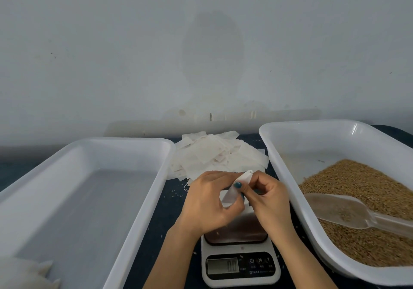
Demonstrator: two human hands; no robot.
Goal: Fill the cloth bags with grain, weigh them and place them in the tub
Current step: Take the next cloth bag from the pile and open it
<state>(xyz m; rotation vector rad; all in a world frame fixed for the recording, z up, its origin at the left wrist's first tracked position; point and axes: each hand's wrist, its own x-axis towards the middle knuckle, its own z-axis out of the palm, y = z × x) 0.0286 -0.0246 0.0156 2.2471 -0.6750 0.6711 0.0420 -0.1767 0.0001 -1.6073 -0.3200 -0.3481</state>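
Both the left hand [209, 201] and the right hand [267, 199] pinch one empty cloth bag [237, 188] above the scale [240, 264].

One camera only, worn on the person's head. It looked forward and down across the dark table [161, 233] toward a pale wall [201, 43], which filled the upper half of the frame. Range was close: both forearms came in from the bottom edge, with the left hand [207, 201] and right hand [268, 201] pinching a cloth bag [232, 193] just below centre, above the scale [240, 249]. The lens was wide-angle; the left tub [161, 177] and the grain tub [281, 166] splayed outward and ran off the sides and bottom. The pile of empty bags [214, 154] lay dead ahead between the tubs, mid-frame
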